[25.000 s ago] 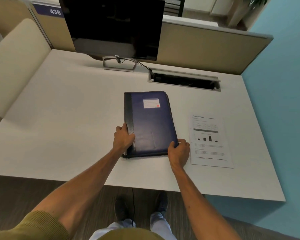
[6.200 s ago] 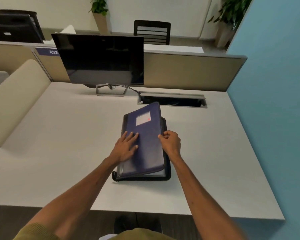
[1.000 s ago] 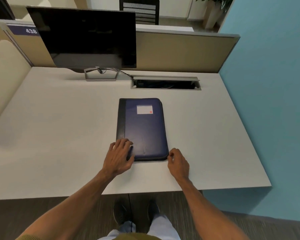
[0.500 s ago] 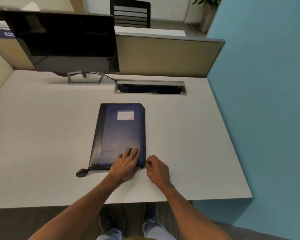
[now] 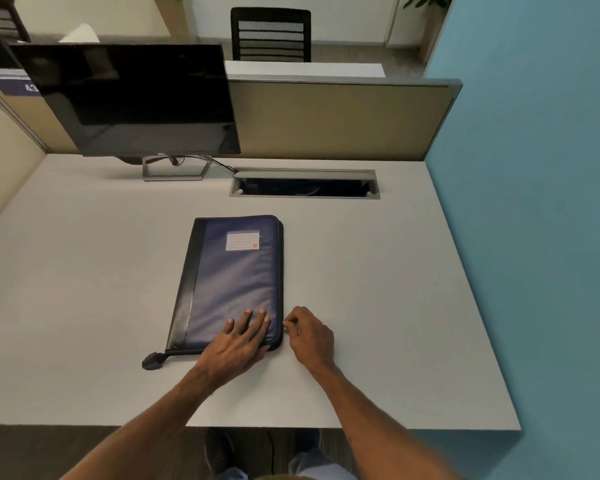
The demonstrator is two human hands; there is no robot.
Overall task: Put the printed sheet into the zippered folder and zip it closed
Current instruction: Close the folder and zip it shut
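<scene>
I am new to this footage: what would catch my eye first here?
The dark blue zippered folder lies in the middle of the desk. The left hand presses flat on its near right corner, and the right hand pinches the zipper at its right edge. A black monitor stands at the far left.

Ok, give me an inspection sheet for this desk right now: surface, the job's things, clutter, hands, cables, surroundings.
Surface: pale desk, the folder lying flat on it towards the front.
Job's things: blue zippered folder, cover down; printed sheet not visible anywhere on the desk; the zipper's end tab sticks out at the near left corner.
Clutter: nothing seen.
Hands: left hand presses flat on the folder's near right corner; right hand appears to pinch the zipper pull at the right edge.
Cables: monitor cable runs to the open cable well.
Surroundings: dark monitor, beige partition, blue wall, black chair beyond.
</scene>
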